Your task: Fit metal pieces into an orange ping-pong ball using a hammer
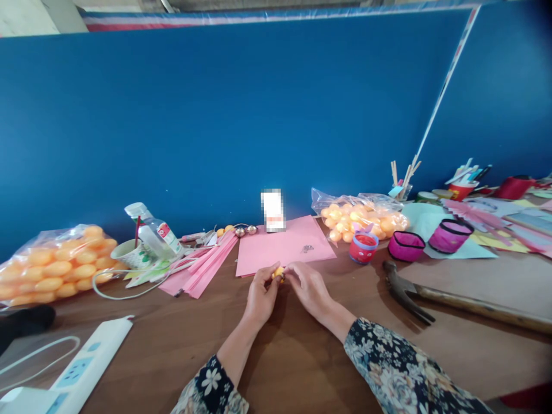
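A small orange ball [278, 275] sits between the two hands, just above the worktop [293, 356] at the near edge of the pink paper [276, 250]. The fingers of the left hand [260, 296] are narrow around it, thumb on the near side. Those of the right hand [311, 287] are drawn close together at its right side; whether they pinch something tiny there, I cannot tell. A dark spot shows on the ball, too small to make out. With so little surface under the fingers, a sideways push from the right hand could squirt the ball loose, and being round it would probably roll off across the worktop. Squeezing too hard might dent it if the shell is thin.

Farther up the paper lie small metal bits [307, 249]; a sleeve or wrist dragging the sheet could scatter them. To the right, the red cup [363, 251] stands near the bag of balls [353, 221], where a wide reach could knock it. The hammer [466, 302] lies beyond the right sleeve [401, 362], and a backward sweep could catch it. To the left, a white cord [125, 298] loops near the bottle [160, 236]; snagging it could disturb what lies there.
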Demonstrator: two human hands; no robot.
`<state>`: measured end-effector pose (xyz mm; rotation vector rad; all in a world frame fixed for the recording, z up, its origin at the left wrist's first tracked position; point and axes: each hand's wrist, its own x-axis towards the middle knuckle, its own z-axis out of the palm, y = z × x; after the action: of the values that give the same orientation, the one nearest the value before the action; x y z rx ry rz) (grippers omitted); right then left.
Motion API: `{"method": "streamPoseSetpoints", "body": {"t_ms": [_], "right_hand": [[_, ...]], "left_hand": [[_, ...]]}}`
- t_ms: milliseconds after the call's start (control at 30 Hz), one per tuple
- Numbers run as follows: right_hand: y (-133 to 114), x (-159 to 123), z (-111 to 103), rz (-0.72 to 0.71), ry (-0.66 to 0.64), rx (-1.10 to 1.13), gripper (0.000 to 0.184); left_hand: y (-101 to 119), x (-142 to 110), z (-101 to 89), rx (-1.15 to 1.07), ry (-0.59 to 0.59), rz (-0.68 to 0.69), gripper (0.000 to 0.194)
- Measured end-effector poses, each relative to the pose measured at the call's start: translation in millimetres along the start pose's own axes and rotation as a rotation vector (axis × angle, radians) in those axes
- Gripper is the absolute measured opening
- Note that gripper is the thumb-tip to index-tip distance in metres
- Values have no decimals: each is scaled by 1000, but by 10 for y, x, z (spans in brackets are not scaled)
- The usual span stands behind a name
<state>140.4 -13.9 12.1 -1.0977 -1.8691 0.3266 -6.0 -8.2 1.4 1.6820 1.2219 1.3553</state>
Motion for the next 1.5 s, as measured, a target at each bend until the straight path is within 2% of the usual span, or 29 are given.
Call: {"method": "streamPoseSetpoints", "body": {"t_ms": [400, 1033, 1500], "right_hand": [[-6, 3, 9, 13, 26, 58, 12], [-14, 3, -4, -32, -16, -44, 17], [31, -8, 52, -14, 13, 26, 15]], "left_hand": [[42, 4, -5, -44, 46, -58, 30], [41, -5, -2, -19, 50, -38, 29], [-7, -4, 7, 23, 51, -2, 31]]}}
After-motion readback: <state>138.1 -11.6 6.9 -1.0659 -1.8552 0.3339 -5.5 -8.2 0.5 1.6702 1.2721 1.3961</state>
